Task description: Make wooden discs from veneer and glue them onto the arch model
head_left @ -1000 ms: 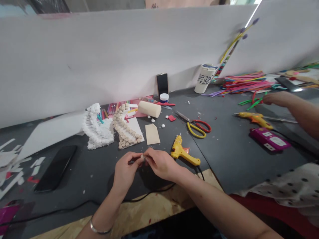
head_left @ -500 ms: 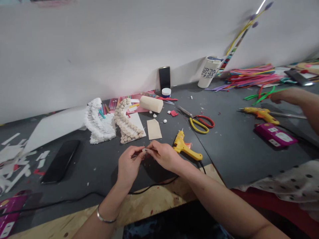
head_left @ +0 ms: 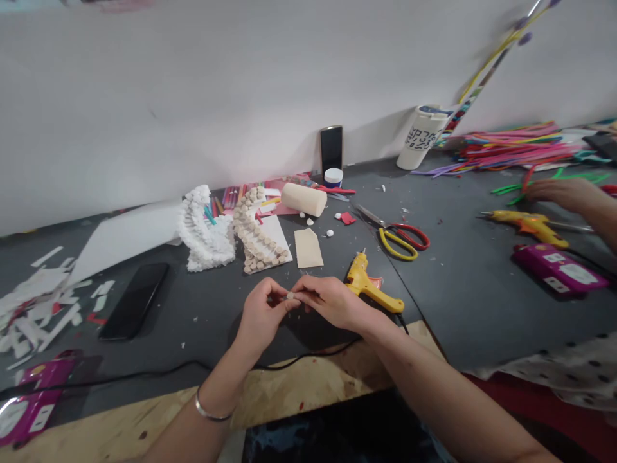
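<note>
My left hand (head_left: 263, 315) and my right hand (head_left: 330, 301) meet above the dark table, both pinched on one small round pale piece (head_left: 290, 296) held between the fingertips. Just right of my right hand lies a yellow glue gun (head_left: 371, 286) with its black cord running under my wrist. Beyond my hands stands a curved model covered in small round discs (head_left: 258, 235), next to a white fluffy curved piece (head_left: 205, 231). A tan card piece (head_left: 308, 247) lies flat between them and the glue gun.
A black phone (head_left: 135, 299) lies at the left, near white paper scraps (head_left: 38, 302). Scissors (head_left: 400, 236), a pale cylinder (head_left: 303, 199), a white cup (head_left: 424, 136) and coloured sticks (head_left: 511, 145) sit farther back. Another person's hand (head_left: 563, 193) reaches near a second glue gun (head_left: 527, 224) and a purple packet (head_left: 559, 270).
The view has shifted a little, so everything sits slightly further right. My hands stay pinched together on the small piece. The other person's hand has moved slightly.
</note>
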### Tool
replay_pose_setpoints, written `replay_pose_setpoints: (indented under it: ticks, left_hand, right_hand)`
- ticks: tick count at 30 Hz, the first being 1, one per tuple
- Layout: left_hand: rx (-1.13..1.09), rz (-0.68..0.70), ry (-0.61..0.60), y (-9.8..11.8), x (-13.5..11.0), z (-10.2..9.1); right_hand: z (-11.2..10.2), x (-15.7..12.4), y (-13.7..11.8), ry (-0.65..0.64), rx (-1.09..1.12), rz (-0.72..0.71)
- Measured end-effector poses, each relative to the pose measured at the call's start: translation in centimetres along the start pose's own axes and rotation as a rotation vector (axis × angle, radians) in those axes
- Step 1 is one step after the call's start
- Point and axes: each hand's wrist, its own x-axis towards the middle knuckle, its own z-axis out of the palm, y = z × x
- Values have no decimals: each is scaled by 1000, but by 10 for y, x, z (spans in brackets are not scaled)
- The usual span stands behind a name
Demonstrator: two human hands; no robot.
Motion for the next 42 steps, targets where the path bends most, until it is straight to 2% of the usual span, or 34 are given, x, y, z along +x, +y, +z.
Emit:
replay_pose_setpoints:
  ticks: [5,12,17,20,24,29,37,42]
  left_hand:
    - [-43,32,-59,-1,0,-4]
    - [-213,65,-94,-4,5,-6]
    - [-5,269,-87,-5,7,-7]
    - [87,324,-55,-5,5,-6]
    - [30,237,-27,-5,1,-1]
    - [-71,118,-1,-6,2,1]
    - [-39,95,-14,-7,1,0]
    - [-44,76,-109,-11,4,-4]
  right_hand:
    - [3,-1,-4,-27,95,44]
    - [6,2,-5,52,295,90]
    - [7,3,-2,54,279,96]
    - [7,3,-3,100,210,141]
    - [4,3,0,167,88,107]
    - [2,2,4,130,-7,13]
    - [4,1,1,128,-108,-13]
    - [2,1,6,51,-95,-10]
